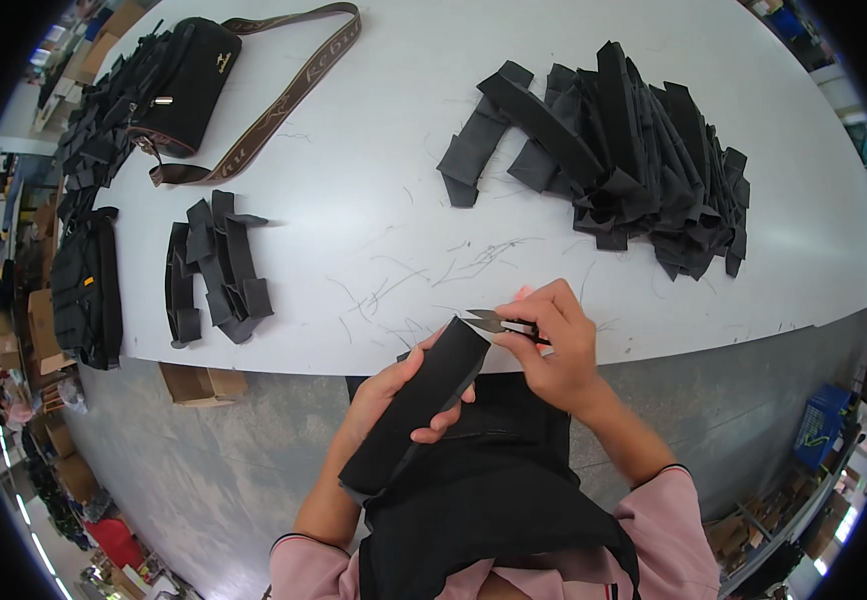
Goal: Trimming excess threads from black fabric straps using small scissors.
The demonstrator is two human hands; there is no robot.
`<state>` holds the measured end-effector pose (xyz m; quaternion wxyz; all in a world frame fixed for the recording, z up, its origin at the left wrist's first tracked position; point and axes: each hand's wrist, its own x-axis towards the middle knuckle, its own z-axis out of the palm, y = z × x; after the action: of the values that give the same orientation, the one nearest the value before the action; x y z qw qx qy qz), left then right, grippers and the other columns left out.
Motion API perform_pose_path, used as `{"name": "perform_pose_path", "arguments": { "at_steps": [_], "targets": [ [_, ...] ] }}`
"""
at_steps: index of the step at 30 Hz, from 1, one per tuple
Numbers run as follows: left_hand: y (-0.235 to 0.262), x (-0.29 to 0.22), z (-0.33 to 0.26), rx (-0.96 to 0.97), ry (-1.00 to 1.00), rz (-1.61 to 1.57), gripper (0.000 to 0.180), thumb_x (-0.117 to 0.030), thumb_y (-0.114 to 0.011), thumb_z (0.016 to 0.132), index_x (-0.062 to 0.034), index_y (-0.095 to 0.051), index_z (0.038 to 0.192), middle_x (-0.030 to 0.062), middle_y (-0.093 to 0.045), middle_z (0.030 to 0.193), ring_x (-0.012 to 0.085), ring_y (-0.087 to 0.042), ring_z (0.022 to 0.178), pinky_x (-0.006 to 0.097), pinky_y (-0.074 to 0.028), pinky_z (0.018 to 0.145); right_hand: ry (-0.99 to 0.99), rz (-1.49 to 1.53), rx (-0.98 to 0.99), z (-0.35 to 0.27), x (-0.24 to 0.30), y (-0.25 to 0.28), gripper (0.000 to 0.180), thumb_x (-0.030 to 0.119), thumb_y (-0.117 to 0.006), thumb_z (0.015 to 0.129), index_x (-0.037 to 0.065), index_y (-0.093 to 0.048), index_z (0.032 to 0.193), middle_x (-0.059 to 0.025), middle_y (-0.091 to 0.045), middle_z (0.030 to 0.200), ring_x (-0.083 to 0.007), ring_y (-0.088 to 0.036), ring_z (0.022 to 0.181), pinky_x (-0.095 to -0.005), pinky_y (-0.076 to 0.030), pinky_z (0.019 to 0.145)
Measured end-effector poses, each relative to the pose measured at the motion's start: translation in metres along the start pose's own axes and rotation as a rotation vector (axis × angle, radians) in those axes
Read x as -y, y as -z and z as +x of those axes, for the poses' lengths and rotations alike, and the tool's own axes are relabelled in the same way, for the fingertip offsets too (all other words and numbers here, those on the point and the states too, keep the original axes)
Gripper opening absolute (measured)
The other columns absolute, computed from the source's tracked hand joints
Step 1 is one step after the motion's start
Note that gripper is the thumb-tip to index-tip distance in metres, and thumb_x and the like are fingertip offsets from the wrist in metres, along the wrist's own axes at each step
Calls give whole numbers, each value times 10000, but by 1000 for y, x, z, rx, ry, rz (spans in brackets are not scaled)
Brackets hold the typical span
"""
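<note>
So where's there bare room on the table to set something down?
Mostly between the brown strap and the big dark pile, also right of that pile. Crowded: the left end, with black bags, and the front middle, with loose threads by the right hand.

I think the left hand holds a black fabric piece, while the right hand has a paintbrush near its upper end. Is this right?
No: the head view shows the right hand holding thread snips, not a paintbrush, near the upper end of the black fabric piece in the left hand.
</note>
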<state>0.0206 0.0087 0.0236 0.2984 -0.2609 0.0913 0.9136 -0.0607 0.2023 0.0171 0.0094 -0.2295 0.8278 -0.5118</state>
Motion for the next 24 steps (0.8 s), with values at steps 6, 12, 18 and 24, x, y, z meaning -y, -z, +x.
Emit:
{"name": "perform_pose_path", "arguments": {
  "at_steps": [6,12,18,24],
  "targets": [
    [-4,0,0,21,49,-17,460,-347,-378,988,-121,-292,1379,268,-503,967,204,-499,598,216,-396,389,185,16,250,25,-5,21,247,81,-753,669,80,-643,890,-32,-518,777,-168,-521,593,-275,-401,499],
    [-1,-1,-3,92,111,-9,524,-364,-381,988,-97,-257,1421,264,-524,951,195,-522,592,222,-399,391,230,61,380,38,-8,26,264,3,-753,653,50,-668,898,-50,-538,765,-155,-518,626,-273,-416,543],
    [-2,-3,-2,78,113,-24,536,-365,-400,982,-64,-267,1405,262,-532,936,186,-518,579,215,-394,385,181,161,351,33,-10,25,242,8,-747,669,41,-672,898,-59,-524,742,-159,-497,643,-258,-379,539],
    [-2,-8,-3,97,72,79,583,-371,-422,972,-15,-270,1408,240,-544,928,175,-517,575,203,-388,383,96,275,284,28,-2,25,263,4,-746,675,31,-667,924,-56,-536,781,-153,-495,651,-250,-388,548]
  ]
}}
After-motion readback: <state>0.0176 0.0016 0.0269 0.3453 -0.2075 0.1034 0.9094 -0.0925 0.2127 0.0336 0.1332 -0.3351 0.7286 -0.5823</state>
